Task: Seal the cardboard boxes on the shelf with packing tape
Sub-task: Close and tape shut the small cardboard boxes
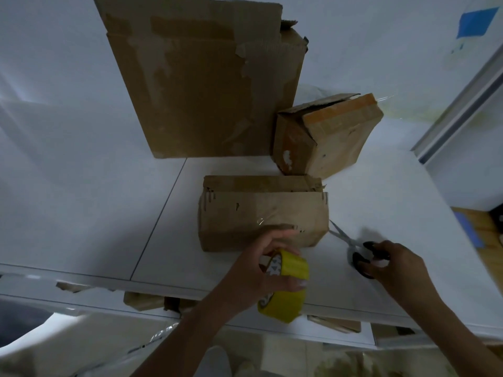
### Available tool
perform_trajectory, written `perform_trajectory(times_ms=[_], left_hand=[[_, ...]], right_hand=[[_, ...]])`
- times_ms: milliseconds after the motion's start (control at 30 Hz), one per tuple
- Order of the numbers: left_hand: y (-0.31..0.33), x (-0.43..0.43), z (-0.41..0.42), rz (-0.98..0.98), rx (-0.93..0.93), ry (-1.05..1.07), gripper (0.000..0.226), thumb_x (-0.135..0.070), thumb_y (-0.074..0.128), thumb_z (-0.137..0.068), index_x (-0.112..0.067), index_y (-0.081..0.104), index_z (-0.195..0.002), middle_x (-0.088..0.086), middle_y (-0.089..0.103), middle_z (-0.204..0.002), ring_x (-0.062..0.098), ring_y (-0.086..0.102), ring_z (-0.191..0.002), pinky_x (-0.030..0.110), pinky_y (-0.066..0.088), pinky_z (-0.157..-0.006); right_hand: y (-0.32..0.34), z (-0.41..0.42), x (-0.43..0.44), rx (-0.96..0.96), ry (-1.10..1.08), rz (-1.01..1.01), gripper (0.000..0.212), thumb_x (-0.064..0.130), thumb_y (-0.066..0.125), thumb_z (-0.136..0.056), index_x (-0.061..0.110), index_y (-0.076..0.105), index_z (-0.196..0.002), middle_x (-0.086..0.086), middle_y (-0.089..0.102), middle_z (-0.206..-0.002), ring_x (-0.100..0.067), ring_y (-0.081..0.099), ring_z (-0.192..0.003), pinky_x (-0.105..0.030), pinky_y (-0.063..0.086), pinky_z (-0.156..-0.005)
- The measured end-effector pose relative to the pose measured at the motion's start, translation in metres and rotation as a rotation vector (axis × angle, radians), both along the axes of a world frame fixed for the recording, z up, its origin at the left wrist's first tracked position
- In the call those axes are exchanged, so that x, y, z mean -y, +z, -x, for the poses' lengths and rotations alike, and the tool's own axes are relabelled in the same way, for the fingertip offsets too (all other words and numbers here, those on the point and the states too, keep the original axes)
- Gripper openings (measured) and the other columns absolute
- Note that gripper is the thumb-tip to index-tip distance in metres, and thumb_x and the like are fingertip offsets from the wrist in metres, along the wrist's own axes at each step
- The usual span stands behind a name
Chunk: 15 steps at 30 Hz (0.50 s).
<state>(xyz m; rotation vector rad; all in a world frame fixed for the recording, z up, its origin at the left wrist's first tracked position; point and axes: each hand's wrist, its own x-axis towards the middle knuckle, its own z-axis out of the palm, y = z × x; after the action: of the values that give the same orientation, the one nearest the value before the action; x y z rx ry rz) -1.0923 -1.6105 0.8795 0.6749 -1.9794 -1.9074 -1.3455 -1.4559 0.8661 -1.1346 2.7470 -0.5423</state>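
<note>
Holding the yellow tape roll (pixel 295 268) just in front of the nearest box (pixel 261 210), the left hand (pixel 258 268) has its fingers clamped round the roll. A glossy crinkle of tape shows at the box's front top edge, right above this hand. A paler band runs back across the closed flaps from there, so I judge that a strip is laid on this box but not yet cut from the roll.

The right hand (pixel 394 265) is on the scissors (pixel 343 235), which lie on the white shelf (pixel 95 213) just right of that box. Its fingers curl onto the black handles; I cannot tell whether the scissors are lifted.

Behind, the small box (pixel 334 140) sits tilted with a flap standing open, so it is probably unsealed. The large box (pixel 201 85) stands upright at the back with torn old tape marks, and its closure cannot be seen.

The task looks early: one box part-taped and two apparently left.
</note>
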Motion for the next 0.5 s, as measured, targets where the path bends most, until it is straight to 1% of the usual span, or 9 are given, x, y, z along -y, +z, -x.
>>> perform_trajectory(times_ms=[67,133,200,267,333,367,433,467,500], left_hand=[[-0.001,-0.004,0.001,0.007,-0.015,0.02,0.075,-0.011,0.087,-0.071,-0.032,0.052,-0.134,-0.006,0.067,-0.116,0.007,0.064,-0.107,0.02,0.05,-0.081],[-0.003,-0.009,0.001,0.016,-0.021,0.032,0.078,-0.026,0.088,-0.067,-0.038,0.05,-0.135,-0.01,0.066,-0.117,0.009,0.064,-0.107,0.022,0.052,-0.081],[-0.004,-0.014,0.001,0.011,-0.019,0.053,0.079,-0.037,0.085,-0.064,-0.042,0.05,-0.134,-0.012,0.067,-0.116,0.009,0.065,-0.106,0.025,0.053,-0.081],[-0.006,-0.02,0.001,0.003,-0.02,0.078,0.08,-0.039,0.084,-0.062,-0.042,0.051,-0.134,-0.012,0.067,-0.116,0.009,0.065,-0.105,0.027,0.054,-0.082],[-0.009,-0.023,0.001,-0.008,-0.023,0.106,0.08,-0.04,0.084,-0.06,-0.041,0.053,-0.134,-0.011,0.067,-0.117,0.01,0.066,-0.105,0.03,0.056,-0.083],[-0.009,-0.024,0.0,-0.014,-0.023,0.116,0.08,-0.04,0.084,-0.06,-0.042,0.054,-0.134,-0.011,0.067,-0.117,0.011,0.066,-0.105,0.034,0.057,-0.085],[-0.009,-0.025,-0.001,-0.017,-0.019,0.124,0.081,-0.038,0.085,-0.062,-0.045,0.051,-0.136,-0.011,0.067,-0.119,0.013,0.067,-0.105,0.044,0.058,-0.09],[-0.009,-0.025,-0.002,-0.017,-0.016,0.122,0.082,-0.036,0.086,-0.063,-0.048,0.049,-0.136,-0.011,0.066,-0.12,0.013,0.067,-0.106,0.047,0.057,-0.091],[-0.008,-0.025,-0.002,-0.013,-0.014,0.115,0.083,-0.033,0.086,-0.065,-0.05,0.047,-0.137,-0.012,0.066,-0.12,0.013,0.066,-0.106,0.049,0.057,-0.091]], right_hand=[[0.002,0.0,0.003,0.035,-0.004,-0.051,0.05,0.03,0.082,-0.075,0.008,0.067,-0.117,-0.011,0.069,-0.101,-0.028,0.064,-0.093,-0.025,0.04,-0.074],[0.006,0.0,0.005,0.077,-0.021,-0.105,0.053,0.032,0.08,-0.077,0.01,0.064,-0.122,-0.009,0.068,-0.108,-0.025,0.063,-0.099,-0.022,0.037,-0.076],[0.01,-0.002,0.007,0.091,-0.03,-0.134,0.055,0.029,0.08,-0.077,0.009,0.061,-0.124,-0.009,0.068,-0.112,-0.025,0.063,-0.101,-0.022,0.037,-0.074],[0.014,-0.008,0.006,0.052,-0.046,-0.16,0.05,0.026,0.078,-0.079,0.005,0.06,-0.121,-0.013,0.067,-0.112,-0.029,0.062,-0.1,-0.026,0.037,-0.071],[0.02,-0.015,0.005,-0.007,-0.058,-0.203,0.039,0.026,0.073,-0.084,0.006,0.063,-0.115,-0.012,0.069,-0.106,-0.031,0.063,-0.094,-0.028,0.038,-0.068],[0.022,-0.018,0.005,-0.029,-0.065,-0.196,0.033,0.027,0.072,-0.085,0.008,0.065,-0.111,-0.01,0.069,-0.098,-0.031,0.063,-0.088,-0.029,0.04,-0.066],[0.027,-0.024,0.006,-0.061,-0.046,-0.082,0.021,0.028,0.071,-0.086,0.013,0.069,-0.1,-0.002,0.063,-0.077,-0.027,0.063,-0.076,-0.03,0.044,-0.061],[0.03,-0.028,0.006,-0.061,-0.002,0.019,0.016,0.028,0.072,-0.085,0.015,0.071,-0.092,0.002,0.061,-0.072,-0.023,0.063,-0.072,-0.029,0.045,-0.061],[0.034,-0.034,0.008,-0.026,0.052,0.13,0.012,0.03,0.074,-0.083,0.018,0.071,-0.085,0.006,0.062,-0.071,-0.015,0.063,-0.07,-0.025,0.046,-0.062]])
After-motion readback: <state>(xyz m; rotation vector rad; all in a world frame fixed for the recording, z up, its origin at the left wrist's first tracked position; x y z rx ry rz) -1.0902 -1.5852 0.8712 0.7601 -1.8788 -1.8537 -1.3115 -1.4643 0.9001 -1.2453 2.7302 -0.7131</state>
